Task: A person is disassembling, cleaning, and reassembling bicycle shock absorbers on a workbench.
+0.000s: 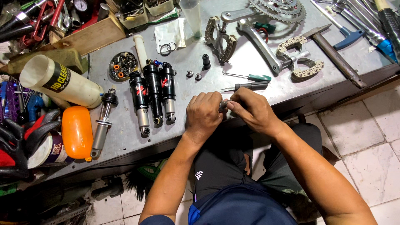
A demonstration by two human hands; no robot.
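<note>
At the lower middle of the frame, over the counter's (258,89) near edge, a small dark part (223,106) sits between both hands, its long axis seemingly running left to right. The left hand (203,116) curls closed around one end; the right hand (252,110) pinches the other, equally near. Just above lie a dark pick tool (250,86) and green-handled screwdriver (250,76); three black shock absorbers (153,96) stand left. Below, pale floor tiles (371,146).

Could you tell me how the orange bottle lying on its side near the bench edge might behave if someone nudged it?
The orange bottle looks rounded and smooth, so it would probably roll or slide on the metal bench. It lies near the front edge, so it might drop off. The silver shock absorber beside it may block it on that side.
</note>
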